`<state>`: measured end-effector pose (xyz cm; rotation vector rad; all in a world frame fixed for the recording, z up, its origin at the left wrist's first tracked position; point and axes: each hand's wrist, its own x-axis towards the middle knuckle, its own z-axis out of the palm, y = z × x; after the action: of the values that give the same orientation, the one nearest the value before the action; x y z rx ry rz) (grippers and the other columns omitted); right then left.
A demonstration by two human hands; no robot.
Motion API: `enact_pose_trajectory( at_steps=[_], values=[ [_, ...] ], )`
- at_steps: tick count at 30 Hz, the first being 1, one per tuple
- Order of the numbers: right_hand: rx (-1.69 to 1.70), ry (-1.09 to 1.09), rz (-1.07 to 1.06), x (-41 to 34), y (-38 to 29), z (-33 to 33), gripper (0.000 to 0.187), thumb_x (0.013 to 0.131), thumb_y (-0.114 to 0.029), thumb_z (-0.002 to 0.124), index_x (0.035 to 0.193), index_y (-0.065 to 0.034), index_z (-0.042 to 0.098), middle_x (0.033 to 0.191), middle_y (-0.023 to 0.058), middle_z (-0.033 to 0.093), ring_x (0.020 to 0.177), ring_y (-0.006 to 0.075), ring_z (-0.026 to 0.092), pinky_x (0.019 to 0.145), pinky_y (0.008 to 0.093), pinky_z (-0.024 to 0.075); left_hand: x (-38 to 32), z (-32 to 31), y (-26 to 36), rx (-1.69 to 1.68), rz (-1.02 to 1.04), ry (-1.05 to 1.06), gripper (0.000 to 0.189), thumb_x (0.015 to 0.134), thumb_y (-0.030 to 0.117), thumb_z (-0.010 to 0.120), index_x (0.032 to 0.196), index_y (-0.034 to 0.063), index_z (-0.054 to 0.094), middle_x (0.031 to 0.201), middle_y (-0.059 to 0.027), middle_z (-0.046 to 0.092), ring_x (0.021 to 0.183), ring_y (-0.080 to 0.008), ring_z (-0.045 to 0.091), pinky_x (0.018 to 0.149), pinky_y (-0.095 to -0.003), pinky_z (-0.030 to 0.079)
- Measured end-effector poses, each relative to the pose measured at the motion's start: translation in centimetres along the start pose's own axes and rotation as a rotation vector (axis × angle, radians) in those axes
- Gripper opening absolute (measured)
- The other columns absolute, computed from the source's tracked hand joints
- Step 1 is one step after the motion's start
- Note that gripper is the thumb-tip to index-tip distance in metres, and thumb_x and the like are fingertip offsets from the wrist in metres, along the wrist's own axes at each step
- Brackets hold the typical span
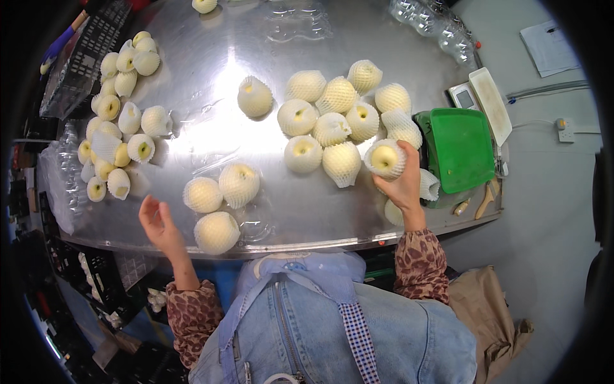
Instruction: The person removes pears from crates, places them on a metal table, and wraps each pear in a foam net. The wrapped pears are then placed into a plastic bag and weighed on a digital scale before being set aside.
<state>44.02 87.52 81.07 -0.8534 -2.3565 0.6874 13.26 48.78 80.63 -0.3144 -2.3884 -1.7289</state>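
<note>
My right hand [405, 185] holds a pale yellow apple in a white foam net sleeve [385, 158], its stem hollow facing up. Several net-wrapped apples [337, 95] are grouped just left of and beyond it on the steel table. My left hand [158, 225] is over the table's near edge, fingers apart and holding nothing. To its right sit three wrapped apples [217, 232] on or beside clear plastic. One more wrapped apple [254, 97] stands alone near the middle. A heap of wrapped and partly bare apples [108, 144] lies on the left side.
A green lid or tray [463, 149] lies on a container at the right, beside a digital scale [464, 97] with a white pan [490, 105]. Clear plastic packs [298, 21] lie at the far side. A black crate [91, 57] and a plastic bag [55, 187] are at the left.
</note>
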Motion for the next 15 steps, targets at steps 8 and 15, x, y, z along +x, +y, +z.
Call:
enact_pose_trajectory(
  at_steps=[8,15],
  values=[
    [0.521,-0.17,-0.22,-1.5,-8.8,1.2,0.09,0.058,-0.012,0.085,0.135,-0.003,0.039,0.136,0.0197,0.045,0.128,0.0348,0.046,0.107,0.0427,0.0374,-7.6,11.1,13.8,-0.37,-0.206,-1.183,0.081,0.08,0.005,0.075,0.148,0.006,0.032,0.136,-0.0119,0.046,0.118,-0.0232,0.054,0.095,-0.0344,0.048],
    [0.453,-0.135,-0.296,-2.0,-14.2,2.6,0.088,0.063,-0.019,0.085,0.136,-0.0025,0.04,0.138,0.0204,0.041,0.129,0.036,0.041,0.109,0.045,0.0327,-7.1,10.8,12.8,-0.749,-0.517,-1.216,0.089,0.076,0.014,0.082,0.148,0.0081,0.03,0.141,-0.0133,0.039,0.127,-0.023,0.045,0.101,-0.0355,0.045]
  ],
)
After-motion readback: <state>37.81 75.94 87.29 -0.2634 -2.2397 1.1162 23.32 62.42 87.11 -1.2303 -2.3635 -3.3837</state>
